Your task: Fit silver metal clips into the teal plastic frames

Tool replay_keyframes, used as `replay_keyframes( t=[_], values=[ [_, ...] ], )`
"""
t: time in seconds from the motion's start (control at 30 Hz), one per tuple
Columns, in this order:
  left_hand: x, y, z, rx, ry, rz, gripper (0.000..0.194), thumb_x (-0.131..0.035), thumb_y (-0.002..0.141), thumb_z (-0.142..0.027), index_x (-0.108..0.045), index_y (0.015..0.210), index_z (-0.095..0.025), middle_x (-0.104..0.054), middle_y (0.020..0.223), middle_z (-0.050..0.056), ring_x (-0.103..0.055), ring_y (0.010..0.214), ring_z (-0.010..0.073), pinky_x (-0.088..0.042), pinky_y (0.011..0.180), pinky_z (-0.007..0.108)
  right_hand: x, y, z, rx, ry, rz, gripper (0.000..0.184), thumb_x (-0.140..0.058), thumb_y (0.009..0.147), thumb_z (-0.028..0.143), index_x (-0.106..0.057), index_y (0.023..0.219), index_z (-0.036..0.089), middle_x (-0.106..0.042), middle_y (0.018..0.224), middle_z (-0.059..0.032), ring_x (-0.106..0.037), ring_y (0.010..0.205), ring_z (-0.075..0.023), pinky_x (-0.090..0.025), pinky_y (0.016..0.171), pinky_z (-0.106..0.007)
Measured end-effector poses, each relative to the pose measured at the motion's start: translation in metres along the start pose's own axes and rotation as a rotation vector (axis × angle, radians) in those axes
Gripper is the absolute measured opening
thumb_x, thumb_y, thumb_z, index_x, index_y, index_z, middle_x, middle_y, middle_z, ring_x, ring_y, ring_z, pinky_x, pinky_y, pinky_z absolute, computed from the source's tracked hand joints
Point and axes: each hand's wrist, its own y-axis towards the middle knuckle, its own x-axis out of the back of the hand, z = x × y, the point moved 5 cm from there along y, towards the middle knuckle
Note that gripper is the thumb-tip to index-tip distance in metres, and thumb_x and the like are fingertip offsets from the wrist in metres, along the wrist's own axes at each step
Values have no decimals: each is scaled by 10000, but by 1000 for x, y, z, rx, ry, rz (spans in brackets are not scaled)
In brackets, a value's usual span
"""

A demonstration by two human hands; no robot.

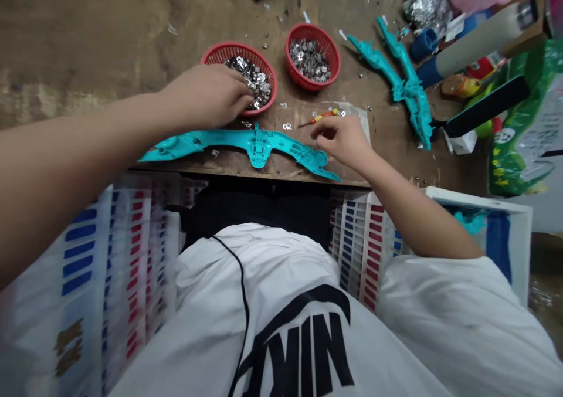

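Note:
My left hand (210, 97) reaches over the near left side of a red basket (273, 86) full of small metal clips (259, 86). Its fingers bend down at the clips with the tips close together; whatever they pinch is hidden. Along the table's front edge lies a long, curved turquoise plastic part (229, 139) with a bracket in its middle. Just above its right end is my right hand (341, 139), fingers curled in and thumb near the index finger. I cannot make out anything between them. A yellow and orange screwdriver (324, 116) lies right behind that hand.
A second red basket (294, 74) holds more metal pieces. Loose clips (287, 126) are scattered on the wooden table (109, 39). At right are more turquoise parts (407, 80), a bottle (475, 42) and a green package (510, 151). Plastic crates (356, 238) stand below the edge.

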Motion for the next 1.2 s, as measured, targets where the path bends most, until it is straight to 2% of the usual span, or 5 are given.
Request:
replay_keyframes(
  t=[0.23,0.43,0.67,0.9,1.2],
  values=[
    [24,-7,-7,333,-91,-199,634,-634,1093,-800,-966,1264,-288,-963,1268,60,-761,1141,308,-571,1271,523,-16,2,1,50,6,37,236,-816,895,117,-974,1039,219,-904,965,-74,-822,923,-296,-678,949,-438],
    [21,-8,-1,289,-60,-196,643,-577,1110,-772,-933,1468,-372,-964,1362,-58,-766,1231,262,-578,1329,476,-20,4,-1,32,57,63,191,-893,933,197,-991,1094,233,-933,1023,-86,-853,939,-325,-730,998,-495],
    [24,-8,-11,288,53,-147,757,-542,1040,-517,-966,1504,-96,-966,1362,158,-867,1434,405,-547,1463,622,-14,-1,11,177,-76,150,194,-825,1062,226,-987,1158,272,-945,1157,-107,-872,1128,-379,-692,1122,-532],
    [22,-9,-9,148,35,-183,644,-571,1127,-552,-978,1462,-181,-922,1551,120,-800,1601,398,-565,1450,589,-17,3,-1,250,-143,199,174,-825,1114,289,-960,1219,255,-885,1253,-153,-810,1207,-405,-662,1140,-569],
    [5,-18,-58,174,-446,-211,434,-832,994,-528,-1007,1257,-230,-1008,1332,101,-921,1187,353,-745,1199,597,-30,9,-9,268,-132,223,84,-818,1141,335,-871,1191,294,-847,1329,-172,-745,1373,-461,-618,1285,-687]
  ],
)
